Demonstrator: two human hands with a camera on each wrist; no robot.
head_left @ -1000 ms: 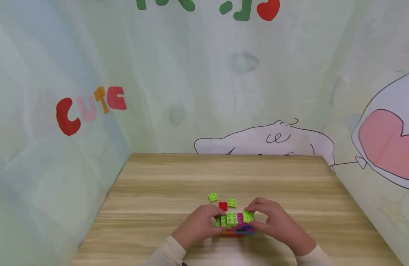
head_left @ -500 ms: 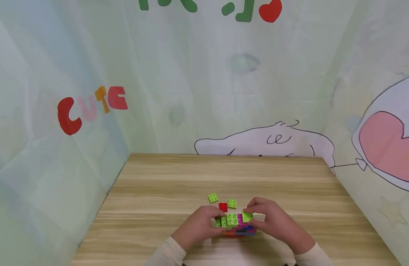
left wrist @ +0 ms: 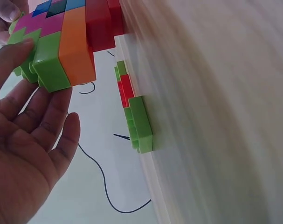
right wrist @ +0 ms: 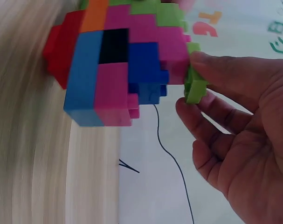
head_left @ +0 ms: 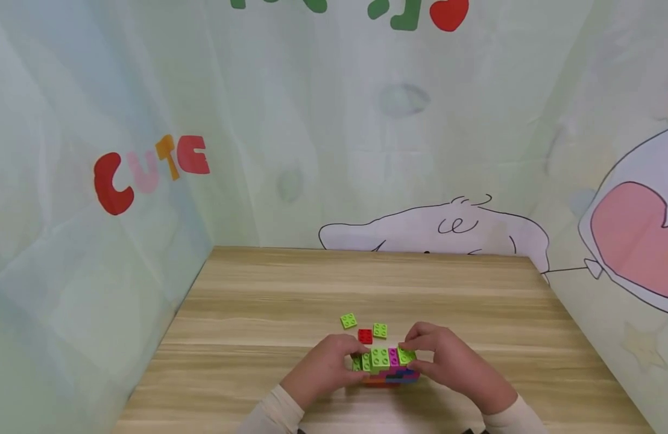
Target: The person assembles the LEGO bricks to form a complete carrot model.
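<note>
A stack of toy building bricks stands on the table, with red and orange low down, blue, black and pink between, and light green on top. My left hand holds its left end, thumb on the near side and fingers behind the green bricks. At the right end, my right hand pinches a light green four-stud brick between thumb and fingers. In the right wrist view, this light green brick lies against the pink top row; whether it is fully pressed on cannot be seen.
Behind the stack lie two loose light green bricks, one further left and one nearer, beside a red brick. The wooden table meets printed cloth walls at its back and sides.
The light green brick in my right hand was tilted and shifted slightly left half a second ago; now it sits flatter at the stack's right end. My left hand keeps its hold.
</note>
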